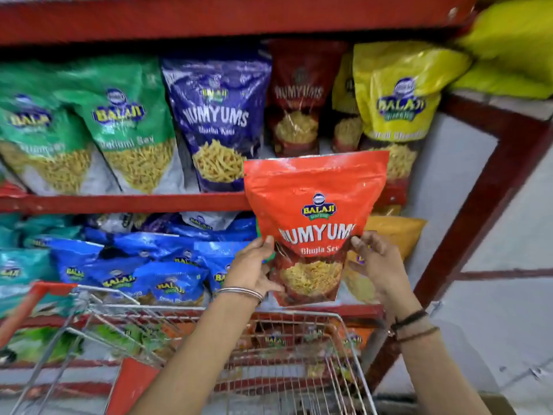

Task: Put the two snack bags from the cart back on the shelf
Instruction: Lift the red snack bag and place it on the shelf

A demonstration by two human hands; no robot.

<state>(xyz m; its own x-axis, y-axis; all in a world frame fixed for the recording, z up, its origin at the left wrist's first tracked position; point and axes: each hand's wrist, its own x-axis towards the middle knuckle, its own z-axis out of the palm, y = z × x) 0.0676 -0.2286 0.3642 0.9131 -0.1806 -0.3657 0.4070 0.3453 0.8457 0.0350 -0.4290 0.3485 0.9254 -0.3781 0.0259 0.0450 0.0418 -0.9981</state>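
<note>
above the cart (pixel 299 319), left hand (pixel 254 265) and right hand (pixel 377 265) clasp the red snack bag (pixel 314 199) upright.

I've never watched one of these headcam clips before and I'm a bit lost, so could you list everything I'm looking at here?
Red snack bag: one, red-orange, held up in front of the shelves.
Green bags: at least two, upper shelf, left.
Purple bag: one, upper shelf, middle.
Dark red bag: one, upper shelf, set back behind the held bag.
Yellow bags: at least two, upper shelf, right.
Blue bags: several, piled on the lower shelf.
Shelf rack: one, red metal.
Cart: one, wire with red trim, below the hands.
Left hand: grips the red bag's left edge, bangle on wrist.
Right hand: grips its right edge, dark wristbands.
</note>
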